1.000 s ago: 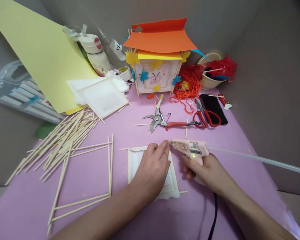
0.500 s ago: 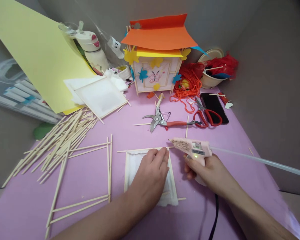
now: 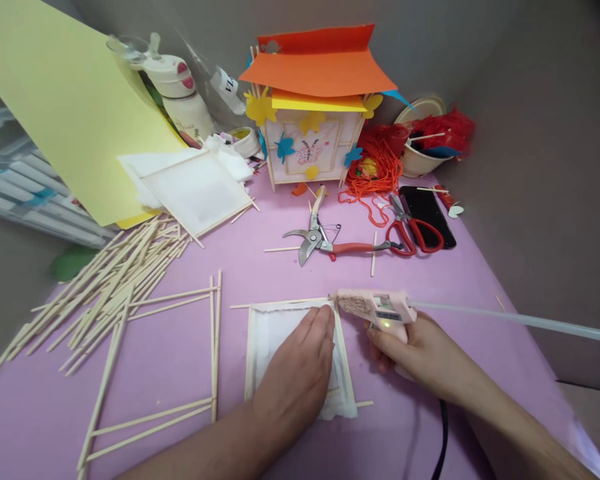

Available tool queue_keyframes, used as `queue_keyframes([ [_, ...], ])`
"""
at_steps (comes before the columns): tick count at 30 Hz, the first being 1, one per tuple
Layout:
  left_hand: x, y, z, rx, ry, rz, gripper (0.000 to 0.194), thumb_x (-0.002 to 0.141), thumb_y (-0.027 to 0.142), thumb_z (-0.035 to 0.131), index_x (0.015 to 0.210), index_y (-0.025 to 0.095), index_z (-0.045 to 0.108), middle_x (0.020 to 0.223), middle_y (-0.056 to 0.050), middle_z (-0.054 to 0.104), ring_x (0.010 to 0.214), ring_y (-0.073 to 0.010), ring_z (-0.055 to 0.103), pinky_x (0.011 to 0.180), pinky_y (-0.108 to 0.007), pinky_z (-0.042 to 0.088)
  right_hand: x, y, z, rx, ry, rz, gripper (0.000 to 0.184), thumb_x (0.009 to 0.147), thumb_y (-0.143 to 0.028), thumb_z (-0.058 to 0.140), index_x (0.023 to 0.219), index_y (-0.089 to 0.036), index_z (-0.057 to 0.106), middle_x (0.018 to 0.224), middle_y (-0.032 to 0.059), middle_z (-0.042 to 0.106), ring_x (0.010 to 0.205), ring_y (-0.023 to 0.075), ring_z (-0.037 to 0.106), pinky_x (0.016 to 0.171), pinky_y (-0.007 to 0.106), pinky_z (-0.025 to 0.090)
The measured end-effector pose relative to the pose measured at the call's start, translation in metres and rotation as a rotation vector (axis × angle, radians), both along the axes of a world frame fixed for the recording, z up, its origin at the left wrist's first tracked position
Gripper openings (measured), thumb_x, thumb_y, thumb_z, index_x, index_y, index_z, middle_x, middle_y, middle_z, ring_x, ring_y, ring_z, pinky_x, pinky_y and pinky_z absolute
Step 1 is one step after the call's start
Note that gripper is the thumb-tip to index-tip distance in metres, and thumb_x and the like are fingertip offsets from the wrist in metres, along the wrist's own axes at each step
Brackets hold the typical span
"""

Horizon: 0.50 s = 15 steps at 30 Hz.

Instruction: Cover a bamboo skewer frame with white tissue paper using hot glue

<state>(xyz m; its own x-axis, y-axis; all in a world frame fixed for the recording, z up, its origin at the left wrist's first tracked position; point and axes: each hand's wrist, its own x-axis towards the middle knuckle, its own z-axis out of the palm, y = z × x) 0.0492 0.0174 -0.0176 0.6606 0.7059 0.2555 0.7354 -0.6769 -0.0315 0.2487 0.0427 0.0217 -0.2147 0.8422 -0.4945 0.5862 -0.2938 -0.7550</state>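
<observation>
My right hand [image 3: 413,343] is wrapped round a pale pink glue gun [image 3: 377,312] with a small lit green light and a long clear glue stick [image 3: 520,321] out of its back. The nozzle points left and is at the top right corner of a stick frame [image 3: 349,370]. White tissue-like sheet [image 3: 275,333] covers the frame, which lies flat on the table. My left hand [image 3: 300,360] lies flat on the sheet, fingers stretched out together toward that corner. Part of the frame is hidden under this hand.
Loose wooden sticks [image 3: 125,273] and a loose stick rectangle [image 3: 213,347] lie on the left. Pruning shears [image 3: 313,237], red-handled scissors [image 3: 413,233] and a phone [image 3: 433,220] lie beyond my hands. A small paper-roofed stick house [image 3: 310,150] stands at the back. A black cord [image 3: 443,437] hangs below the glue gun.
The glue gun in my right hand has moved down and slightly left, bringing its nozzle to the frame's corner. My left hand stays on the sheet, its fingers a little lower.
</observation>
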Motion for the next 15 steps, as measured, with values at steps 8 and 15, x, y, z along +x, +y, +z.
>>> queue_keyframes([
  [8, 0.0011, 0.0008, -0.0028, 0.001, -0.056, -0.009, 0.038, 0.091, 0.007, 0.031, 0.114, -0.005, 0.060, 0.120, -0.019, 0.064, 0.118, -0.0252, 0.055, 0.106, -0.035, 0.042, -0.0004, -0.0002, 0.0012, 0.024, -0.062, 0.063, 0.024, 0.083, -0.023, 0.047, 0.063, -0.019, 0.060, 0.056, -0.0004, 0.065, 0.056, 0.0137, 0.061, 0.058, 0.022, 0.044],
  [15, 0.0007, -0.0003, -0.0037, -0.008, -0.028, -0.010, 0.038, 0.091, 0.008, 0.033, 0.116, -0.003, 0.060, 0.122, -0.019, 0.062, 0.121, -0.0252, 0.053, 0.108, -0.036, 0.039, -0.0011, 0.0000, -0.0031, 0.057, -0.049, 0.085, 0.027, 0.085, -0.025, 0.046, 0.064, -0.019, 0.061, 0.058, 0.0001, 0.066, 0.060, 0.0154, 0.063, 0.061, 0.023, 0.045],
])
